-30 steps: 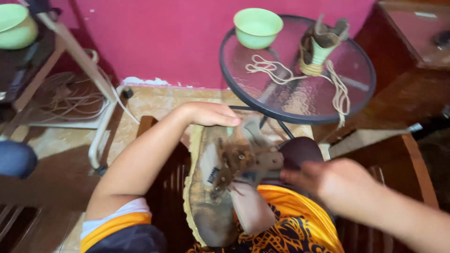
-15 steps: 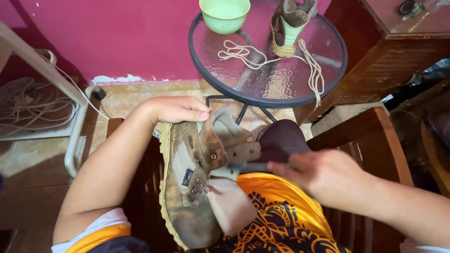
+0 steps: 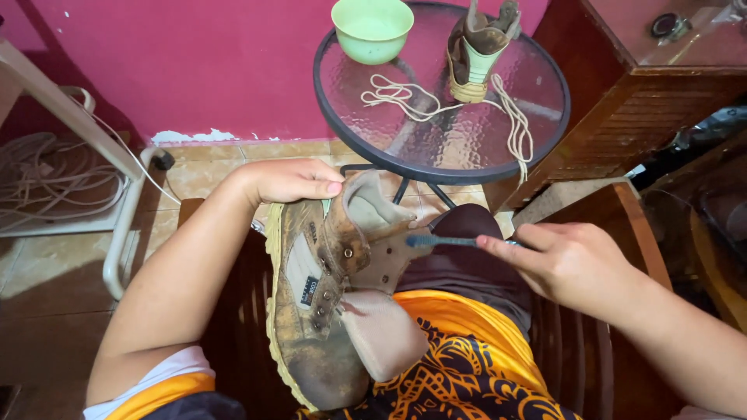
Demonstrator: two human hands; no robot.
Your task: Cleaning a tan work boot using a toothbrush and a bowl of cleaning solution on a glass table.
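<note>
A worn brown boot [image 3: 315,311] without laces lies on my lap, its tongue flopped out toward my leg. My left hand [image 3: 289,180] grips the boot at its ankle collar. My right hand [image 3: 568,260] holds a thin blue-handled toothbrush [image 3: 440,241], its tip resting against the inside of the boot's opened upper. The second boot [image 3: 478,48] stands upright on the round glass table [image 3: 537,132] ahead, with loose tan laces [image 3: 405,97] spread beside it.
A light green bowl [image 3: 372,27] sits on the glass table near the pink wall. A dark wooden cabinet [image 3: 661,85] stands at right. A white metal frame [image 3: 101,163] and coiled cords [image 3: 47,175] lie at left. I sit on a wooden chair [image 3: 622,233].
The view has shifted so the table sits higher and more central. My right hand has brought the brush tip onto the boot's inner upper; my left hand keeps its grip.
</note>
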